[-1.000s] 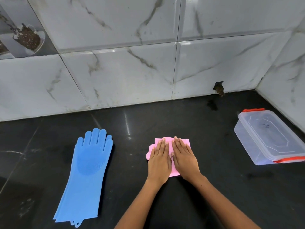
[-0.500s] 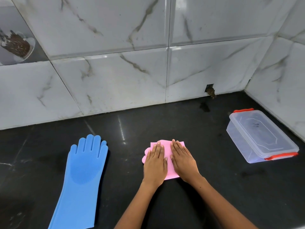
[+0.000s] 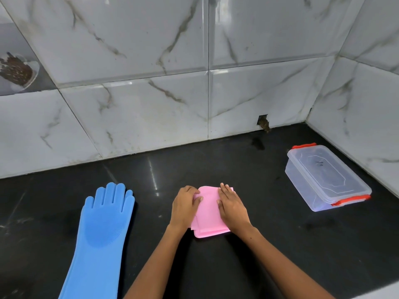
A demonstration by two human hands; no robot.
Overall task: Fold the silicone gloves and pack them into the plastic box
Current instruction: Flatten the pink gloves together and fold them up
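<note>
Pink glove (image 3: 208, 214) folded — both hands (image 3: 185, 205) pressing it.

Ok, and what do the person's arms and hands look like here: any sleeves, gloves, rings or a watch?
Both forearms are bare as far as the frame shows, with no sleeve edge in view. The left hand and right hand wear no gloves. No ring, watch, bracelet or marking is visible on either.

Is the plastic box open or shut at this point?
Shut: the clear lid sits flat on the plastic box, with a red clip at each end.
</note>
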